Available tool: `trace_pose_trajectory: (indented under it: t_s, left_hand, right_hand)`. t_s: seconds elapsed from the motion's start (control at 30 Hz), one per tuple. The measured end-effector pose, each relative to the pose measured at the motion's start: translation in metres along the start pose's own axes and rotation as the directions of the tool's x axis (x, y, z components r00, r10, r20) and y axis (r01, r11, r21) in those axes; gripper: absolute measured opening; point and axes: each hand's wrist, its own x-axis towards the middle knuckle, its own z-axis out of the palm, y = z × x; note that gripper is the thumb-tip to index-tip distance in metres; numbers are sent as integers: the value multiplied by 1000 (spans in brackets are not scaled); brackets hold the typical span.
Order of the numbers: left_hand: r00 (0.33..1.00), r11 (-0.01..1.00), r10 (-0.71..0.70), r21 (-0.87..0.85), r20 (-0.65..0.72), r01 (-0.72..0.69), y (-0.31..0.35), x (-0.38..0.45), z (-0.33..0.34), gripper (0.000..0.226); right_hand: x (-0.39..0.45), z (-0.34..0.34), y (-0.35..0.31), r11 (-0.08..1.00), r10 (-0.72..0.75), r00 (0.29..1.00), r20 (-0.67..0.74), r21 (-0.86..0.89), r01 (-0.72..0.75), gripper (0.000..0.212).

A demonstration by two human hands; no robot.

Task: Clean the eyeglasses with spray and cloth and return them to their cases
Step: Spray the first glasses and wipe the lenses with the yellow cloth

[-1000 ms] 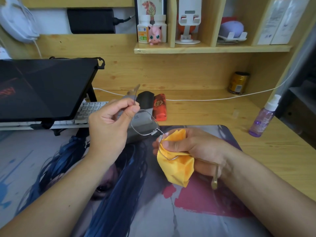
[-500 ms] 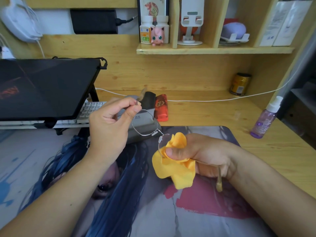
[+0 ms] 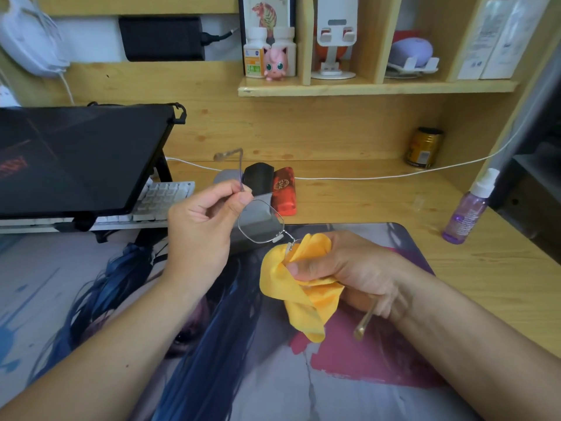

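Observation:
Thin-rimmed eyeglasses (image 3: 261, 221) hang in the air over the desk mat. My left hand (image 3: 203, 226) pinches the frame at the left hinge, and that temple arm sticks up behind the fingers. My right hand (image 3: 343, 268) grips a yellow cloth (image 3: 303, 302) wrapped round the right lens, which is hidden inside it. The other temple arm pokes out below my right palm. Behind the glasses lie a grey case (image 3: 226, 177), a black case (image 3: 258, 177) and a red case (image 3: 283, 191). A purple spray bottle (image 3: 469, 211) stands at the right.
A printed desk mat (image 3: 91, 299) covers the near desk. A laptop on a stand (image 3: 76, 156) sits over a white keyboard (image 3: 161, 199) at left. A white cable (image 3: 379, 177) runs along the back. A gold can (image 3: 423, 147) stands at the back right under a shelf (image 3: 376, 86).
My right hand has bunched the yellow cloth tighter around the right lens and shifted it slightly. My left hand keeps its pinch on the hinge.

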Motion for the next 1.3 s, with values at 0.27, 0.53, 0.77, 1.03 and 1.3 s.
trace_pose_trajectory:
  t_s: [0.27,0.53,0.77,1.03,1.3]
  left_hand:
    - [1000,999,31,-24,-7,-31,5,0,0,14]
    - [995,995,93,34,21,-93,6,4,-6,18]
    - [991,991,127,40,45,-129,8,2,-5,18]
    - [985,985,158,53,70,-162,8,0,-5,19]
    - [983,984,174,40,60,-176,8,1,-6,19]
  right_hand:
    - [3,0,1,996,-77,996,-40,41,78,11]
    - [-5,-6,-9,984,20,978,209,169,-56,29]
    - [-5,-8,-8,995,29,982,185,84,-46,14]
    - [-5,3,-9,999,4,993,115,36,-9,43]
    - [-4,5,-10,999,-28,999,30,38,26,33]
